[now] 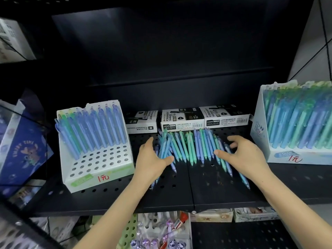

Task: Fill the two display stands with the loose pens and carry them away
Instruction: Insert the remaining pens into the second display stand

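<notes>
left stand part filled, front holes bare | left hand spread flat on the near end of loose pens | pens fanned on perforated shelf, long axes front-to-back, marker boxes close behind | right hand spread, fingers loosely bent over far end, pinching nothing | right stand looks packed

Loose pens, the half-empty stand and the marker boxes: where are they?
loose pens (190, 148): head view, barrels mid-pile.
half-empty stand (100, 164): head view, its holed white face.
marker boxes (182, 119): head view, middle box's front.
</notes>
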Motion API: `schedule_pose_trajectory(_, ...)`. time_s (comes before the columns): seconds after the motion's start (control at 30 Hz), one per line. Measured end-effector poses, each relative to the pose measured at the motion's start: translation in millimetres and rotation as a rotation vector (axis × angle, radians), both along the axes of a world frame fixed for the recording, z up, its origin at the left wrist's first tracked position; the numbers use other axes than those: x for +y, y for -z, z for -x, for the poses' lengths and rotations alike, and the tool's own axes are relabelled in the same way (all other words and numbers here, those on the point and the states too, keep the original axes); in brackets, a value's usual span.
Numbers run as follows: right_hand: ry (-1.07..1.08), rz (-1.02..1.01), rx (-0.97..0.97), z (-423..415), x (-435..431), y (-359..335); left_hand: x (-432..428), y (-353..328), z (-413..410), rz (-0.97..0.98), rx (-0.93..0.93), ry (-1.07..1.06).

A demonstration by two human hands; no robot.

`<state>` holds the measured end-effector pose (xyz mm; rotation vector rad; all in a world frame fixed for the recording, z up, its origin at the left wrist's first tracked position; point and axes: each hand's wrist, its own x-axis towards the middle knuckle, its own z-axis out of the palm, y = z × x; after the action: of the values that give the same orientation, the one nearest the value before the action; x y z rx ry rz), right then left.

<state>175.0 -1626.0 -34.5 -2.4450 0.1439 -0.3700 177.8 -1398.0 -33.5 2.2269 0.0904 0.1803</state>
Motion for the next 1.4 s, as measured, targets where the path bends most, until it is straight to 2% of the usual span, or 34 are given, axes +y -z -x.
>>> schedule_pose_trajectory(0.17,-0.003,-0.049,0.008,-1,-3,1,-2,-3,-3,0.104,-0.005,0.013)
schedule_pose_trajectory(0.3,0.005,-0.015,0.017,-2,-3,2,-5,-1,-3,0.081,-0.056,0.0)
schedule_pose_trajectory(0.43,0.001,-0.002,0.02,-4,-2,0,-6,3,-8,-0.098,-0.151,-0.01)
schedule_pose_trajectory(0.57,0.017,-0.084,0.016,-7,-3,-3,-4,3,-19,-0.285,-0.255,-0.015)
schedule_pose_trajectory(0.7,0.025,-0.2,-0.013,-8,-5,-5,-1,1,-35,-0.666,-0.149,0.052)
schedule_pose_trajectory(0.77,0.018,-0.26,-0.021,-7,-6,-5,-1,-1,-38,-0.712,-0.088,0.099)
schedule_pose_trajectory(0.87,-0.001,-0.312,-0.019,-7,-5,-5,2,-1,-39,-0.621,-0.062,0.145)
schedule_pose_trajectory(1.0,0.006,-0.393,-0.04,-7,-5,-5,7,0,-41,-0.414,-0.127,0.119)
schedule_pose_trajectory(1.27,-0.02,-0.874,-0.104,-1,3,-26,7,-13,-37,-0.017,-0.224,0.153)
schedule_pose_trajectory(1.4,-0.044,-1.112,-0.145,1,12,-40,9,-27,-32,0.284,-0.2,0.171)
